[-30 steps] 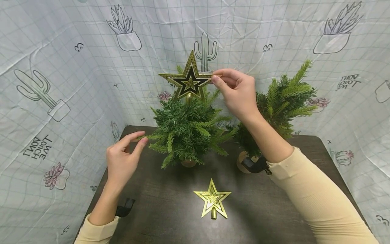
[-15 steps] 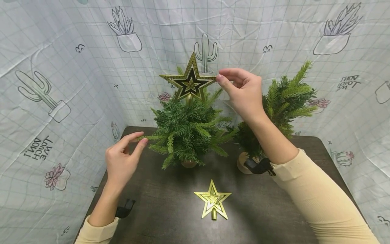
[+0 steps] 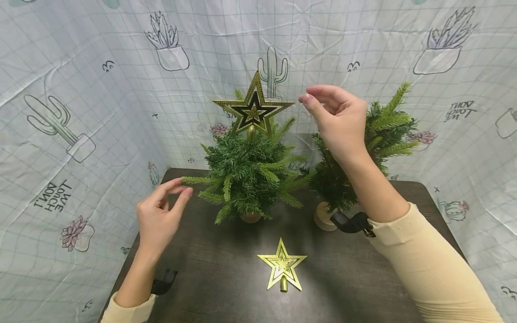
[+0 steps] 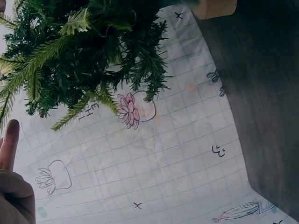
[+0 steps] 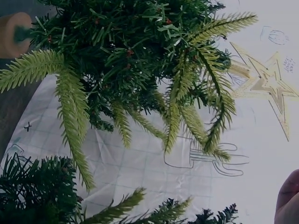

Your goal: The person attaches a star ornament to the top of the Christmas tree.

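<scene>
A gold star tree topper point(image 3: 253, 111) stands upright at the top of a small artificial Christmas tree point(image 3: 248, 166), its tube base among the upper branches. My right hand point(image 3: 343, 123) is just right of the star's right point, with a gap between; thumb and forefinger are close together and hold nothing. In the right wrist view the star point(image 5: 275, 86) sits at the treetop. My left hand point(image 3: 159, 215) is at the tree's left side, forefinger right at a light green branch tip point(image 3: 193, 180), thumb apart below it. A second gold star point(image 3: 282, 264) lies on the table in front.
Another small tree point(image 3: 387, 130) stands at the right on a wooden base point(image 3: 324, 217), partly behind my right arm. The dark table point(image 3: 218, 278) is enclosed by a white cloth point(image 3: 323, 27) with cactus drawings.
My right hand has let go of the star's point and moved right. My left thumb and forefinger have parted from the branch tip they pinched. The topper stays on the tree.
</scene>
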Action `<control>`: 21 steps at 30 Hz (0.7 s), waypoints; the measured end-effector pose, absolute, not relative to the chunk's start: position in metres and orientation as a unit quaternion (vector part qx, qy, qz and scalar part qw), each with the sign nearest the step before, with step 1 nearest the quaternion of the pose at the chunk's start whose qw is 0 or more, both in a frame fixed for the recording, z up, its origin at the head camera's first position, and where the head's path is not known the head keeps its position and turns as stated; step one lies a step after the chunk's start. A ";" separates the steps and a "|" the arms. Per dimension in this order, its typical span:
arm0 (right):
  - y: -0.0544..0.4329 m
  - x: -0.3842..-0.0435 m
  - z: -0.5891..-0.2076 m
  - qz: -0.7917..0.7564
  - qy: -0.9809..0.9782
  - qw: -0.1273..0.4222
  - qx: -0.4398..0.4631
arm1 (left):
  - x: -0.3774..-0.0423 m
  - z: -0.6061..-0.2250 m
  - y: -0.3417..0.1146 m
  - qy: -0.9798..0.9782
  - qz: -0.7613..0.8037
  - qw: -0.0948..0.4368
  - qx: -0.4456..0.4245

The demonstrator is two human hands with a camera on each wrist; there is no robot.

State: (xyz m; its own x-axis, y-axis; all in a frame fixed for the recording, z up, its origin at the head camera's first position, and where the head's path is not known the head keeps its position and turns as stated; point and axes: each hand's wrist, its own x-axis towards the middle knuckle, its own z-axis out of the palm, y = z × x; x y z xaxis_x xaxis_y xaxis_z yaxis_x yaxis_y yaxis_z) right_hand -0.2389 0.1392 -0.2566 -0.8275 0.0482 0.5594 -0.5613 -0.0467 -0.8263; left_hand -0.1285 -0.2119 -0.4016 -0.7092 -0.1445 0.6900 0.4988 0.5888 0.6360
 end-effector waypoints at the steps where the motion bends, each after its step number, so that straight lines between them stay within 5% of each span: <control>1: 0.141 -0.238 -0.256 0.696 -0.655 0.219 0.196 | -0.128 -0.403 -0.212 -0.813 -0.440 0.366 -0.108; 12: 0.161 -0.221 -0.250 0.690 -0.665 0.209 0.194 | -0.118 -0.421 -0.206 -0.827 -0.447 0.322 -0.114; 21: 0.183 -0.206 -0.240 0.716 -0.640 0.201 0.191 | -0.101 -0.420 -0.200 -0.811 -0.454 0.345 -0.132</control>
